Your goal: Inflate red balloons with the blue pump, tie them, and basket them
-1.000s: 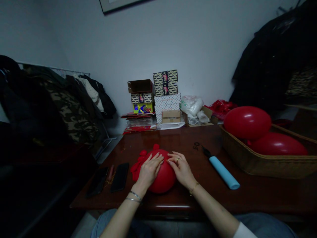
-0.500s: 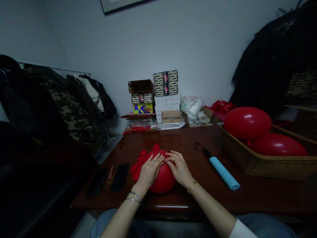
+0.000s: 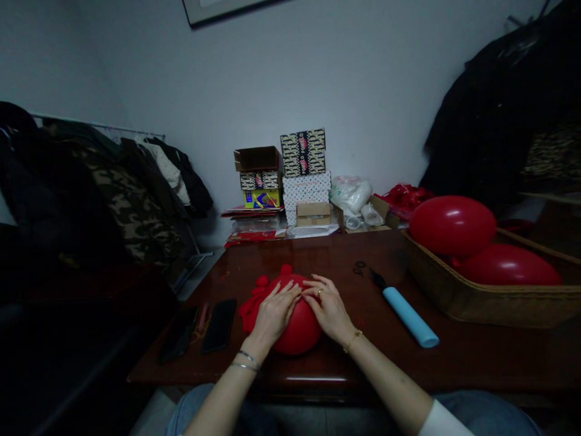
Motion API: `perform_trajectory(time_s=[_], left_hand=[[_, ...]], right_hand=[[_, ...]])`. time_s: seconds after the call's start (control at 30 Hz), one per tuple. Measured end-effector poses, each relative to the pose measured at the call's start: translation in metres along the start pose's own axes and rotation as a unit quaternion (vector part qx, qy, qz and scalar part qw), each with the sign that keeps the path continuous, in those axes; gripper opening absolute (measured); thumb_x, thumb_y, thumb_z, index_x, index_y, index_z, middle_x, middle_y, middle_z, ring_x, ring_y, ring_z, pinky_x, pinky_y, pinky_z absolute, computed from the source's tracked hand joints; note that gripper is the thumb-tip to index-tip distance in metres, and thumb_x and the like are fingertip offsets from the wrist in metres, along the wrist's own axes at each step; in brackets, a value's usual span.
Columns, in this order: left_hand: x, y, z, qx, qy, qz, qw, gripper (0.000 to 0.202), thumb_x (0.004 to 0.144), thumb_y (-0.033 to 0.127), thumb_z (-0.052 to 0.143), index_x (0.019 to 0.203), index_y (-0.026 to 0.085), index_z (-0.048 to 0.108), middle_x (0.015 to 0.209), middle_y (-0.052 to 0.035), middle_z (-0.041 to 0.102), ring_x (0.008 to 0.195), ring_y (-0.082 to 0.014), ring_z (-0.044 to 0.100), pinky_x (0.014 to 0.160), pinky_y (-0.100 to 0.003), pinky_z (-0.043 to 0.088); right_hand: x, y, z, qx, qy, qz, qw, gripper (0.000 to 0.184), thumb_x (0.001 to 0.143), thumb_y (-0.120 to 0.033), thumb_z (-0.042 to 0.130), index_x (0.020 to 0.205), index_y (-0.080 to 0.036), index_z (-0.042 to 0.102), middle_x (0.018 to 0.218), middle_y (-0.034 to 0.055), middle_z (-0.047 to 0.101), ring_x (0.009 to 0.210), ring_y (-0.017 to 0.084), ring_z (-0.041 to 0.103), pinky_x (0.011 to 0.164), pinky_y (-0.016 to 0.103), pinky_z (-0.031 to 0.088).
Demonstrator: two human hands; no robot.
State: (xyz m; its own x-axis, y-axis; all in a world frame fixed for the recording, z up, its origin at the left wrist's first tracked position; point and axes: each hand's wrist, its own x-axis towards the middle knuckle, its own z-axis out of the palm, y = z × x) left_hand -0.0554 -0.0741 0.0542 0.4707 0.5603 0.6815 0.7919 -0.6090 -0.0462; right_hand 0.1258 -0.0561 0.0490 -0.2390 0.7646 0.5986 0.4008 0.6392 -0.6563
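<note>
An inflated red balloon (image 3: pixel 297 333) rests near the front edge of the dark wooden table (image 3: pixel 327 257). My left hand (image 3: pixel 275 312) lies over its left side, thumb and fingertips pinched together at the top. From the right, my right hand (image 3: pixel 330 307) meets it there, also in a pinch. Both seem to grip the balloon's neck, though the fingers largely hide it. Just behind and left of my left hand is a pile of limp red balloons (image 3: pixel 253 303).
On the right stand a light-blue balloon pump (image 3: pixel 411 317), black scissors (image 3: pixel 359 268) and a wicker basket (image 3: pixel 494 306) with two inflated red balloons. Two dark phones (image 3: pixel 219 326) lie left. Stacked boxes (image 3: pixel 306 194) and plastic bags (image 3: pixel 351 195) line the back.
</note>
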Motion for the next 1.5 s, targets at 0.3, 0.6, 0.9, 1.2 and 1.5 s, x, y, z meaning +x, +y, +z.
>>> perform_trajectory(time_s=[0.3, 0.6, 0.9, 1.2, 1.5], left_hand=[[-0.001, -0.001, 0.000, -0.002, 0.011, 0.004, 1.000, 0.030, 0.090, 0.018, 0.046, 0.118, 0.019, 0.057, 0.115, -0.0084, 0.065, 0.111, -0.0199, 0.058, 0.097, -0.042, 0.047], [-0.002, -0.002, 0.003, -0.008, -0.006, 0.019, 1.000, 0.032, 0.090, 0.016, 0.046, 0.121, 0.019, 0.055, 0.117, -0.0088, 0.064, 0.113, -0.0200, 0.057, 0.099, -0.044, 0.044], [-0.001, 0.001, 0.001, -0.018, 0.002, 0.001, 1.000, 0.026, 0.089, 0.014, 0.046, 0.111, 0.019, 0.060, 0.111, -0.0069, 0.067, 0.110, -0.0204, 0.058, 0.097, -0.043, 0.046], [0.001, 0.004, -0.001, -0.009, 0.009, -0.006, 1.000, 0.027, 0.088, 0.013, 0.047, 0.112, 0.019, 0.059, 0.110, -0.0059, 0.068, 0.111, -0.0210, 0.058, 0.095, -0.042, 0.049], [0.001, 0.004, 0.000, -0.004, 0.012, -0.002, 1.000, 0.025, 0.089, 0.014, 0.047, 0.109, 0.018, 0.061, 0.108, -0.0061, 0.068, 0.110, -0.0210, 0.058, 0.097, -0.042, 0.047]], right_hand=[[-0.002, 0.000, -0.009, -0.049, -0.030, -0.030, 0.998, 0.017, 0.085, -0.023, 0.048, 0.088, -0.025, 0.065, 0.121, 0.0026, 0.059, 0.127, 0.020, 0.035, 0.105, 0.047, 0.030], [0.006, -0.004, -0.016, -0.065, -0.076, -0.024, 0.995, 0.014, 0.082, -0.021, 0.051, 0.085, -0.024, 0.065, 0.122, 0.0026, 0.059, 0.128, 0.021, 0.034, 0.106, 0.047, 0.028], [-0.001, -0.002, -0.013, 0.023, -0.035, 0.030, 0.999, 0.016, 0.081, -0.031, 0.056, 0.091, -0.024, 0.066, 0.118, 0.0056, 0.060, 0.125, 0.022, 0.038, 0.105, 0.047, 0.031], [-0.012, 0.007, 0.011, 0.072, 0.049, 0.056, 0.995, 0.023, 0.080, -0.036, 0.058, 0.099, -0.028, 0.068, 0.116, 0.0056, 0.062, 0.120, 0.023, 0.043, 0.103, 0.048, 0.034], [-0.015, 0.001, 0.018, 0.086, 0.095, 0.070, 0.989, 0.019, 0.080, -0.029, 0.056, 0.093, -0.026, 0.070, 0.105, 0.0048, 0.067, 0.114, 0.022, 0.047, 0.100, 0.045, 0.037]])
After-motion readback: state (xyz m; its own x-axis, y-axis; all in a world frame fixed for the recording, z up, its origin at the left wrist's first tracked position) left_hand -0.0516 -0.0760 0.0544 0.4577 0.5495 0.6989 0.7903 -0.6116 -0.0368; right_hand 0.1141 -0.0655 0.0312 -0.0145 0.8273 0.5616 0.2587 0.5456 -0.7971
